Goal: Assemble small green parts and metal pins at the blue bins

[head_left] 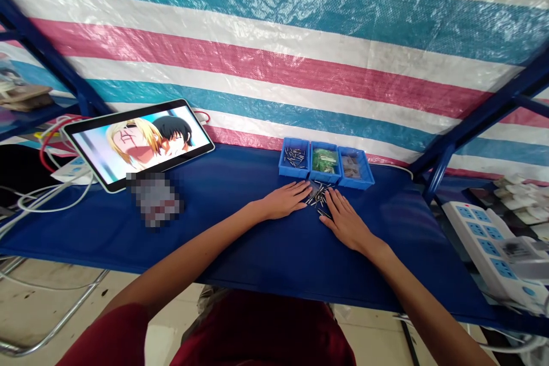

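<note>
A loose pile of thin, dark and silvery metal pins (pixel 318 194) lies on the blue table; their exact kind is too small to make out. My left hand (pixel 286 200) rests flat at the pile's left side, its fingertips at the edge of the pins. On the opposite side, my right hand (pixel 346 218) lies palm down with fingers stretched out, touching or nearly touching the pile. Just behind stand three joined blue bins: the left bin (pixel 294 172) holds similar pins, the middle bin (pixel 325 178) green-tinted plastic bags, the right bin (pixel 358 183) small brownish-grey pieces.
A tablet (pixel 139 143) playing a cartoon leans at the back left, with white cables (pixel 64 201) beside it. A blurred-out item (pixel 156 200) lies before it. At the right is a white power strip (pixel 486 246). Behind the blue table (pixel 274 263) hangs a striped tarp (pixel 266 63).
</note>
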A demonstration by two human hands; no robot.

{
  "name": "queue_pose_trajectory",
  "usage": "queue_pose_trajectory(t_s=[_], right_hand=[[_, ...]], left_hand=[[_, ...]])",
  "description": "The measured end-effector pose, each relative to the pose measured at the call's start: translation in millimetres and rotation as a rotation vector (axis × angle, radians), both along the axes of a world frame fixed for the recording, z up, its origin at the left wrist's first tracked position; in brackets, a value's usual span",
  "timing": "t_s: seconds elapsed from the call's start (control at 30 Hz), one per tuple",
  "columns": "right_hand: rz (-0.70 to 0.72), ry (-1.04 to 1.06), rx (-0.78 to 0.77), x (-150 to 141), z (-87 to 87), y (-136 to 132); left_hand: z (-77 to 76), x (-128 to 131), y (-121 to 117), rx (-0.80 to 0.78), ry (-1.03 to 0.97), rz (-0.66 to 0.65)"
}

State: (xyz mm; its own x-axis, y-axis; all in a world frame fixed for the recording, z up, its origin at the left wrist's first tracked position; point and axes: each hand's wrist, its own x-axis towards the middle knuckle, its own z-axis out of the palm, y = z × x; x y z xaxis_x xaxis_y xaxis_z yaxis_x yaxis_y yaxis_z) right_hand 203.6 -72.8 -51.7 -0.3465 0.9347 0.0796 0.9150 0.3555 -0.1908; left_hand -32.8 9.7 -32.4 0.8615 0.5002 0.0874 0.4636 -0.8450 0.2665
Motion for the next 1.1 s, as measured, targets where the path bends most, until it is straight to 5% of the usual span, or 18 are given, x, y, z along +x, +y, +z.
queue_pose_trajectory(t_s=[0.37, 0.57, 1.1], right_hand=[[-0.139, -0.078, 0.297, -9, 12.5, 3], [-0.137, -0.040, 0.216, 3, 21.2, -8], [-0.130, 0.203, 0.151, 3, 21.4, 23]], left_hand=[[1.0, -2, 4, 0.227, -0.092, 0.038], [8.3, -5, 0, 0.261, -0.096, 0.103], [13.7, 7, 3, 0.248, -0.045, 0.108]])
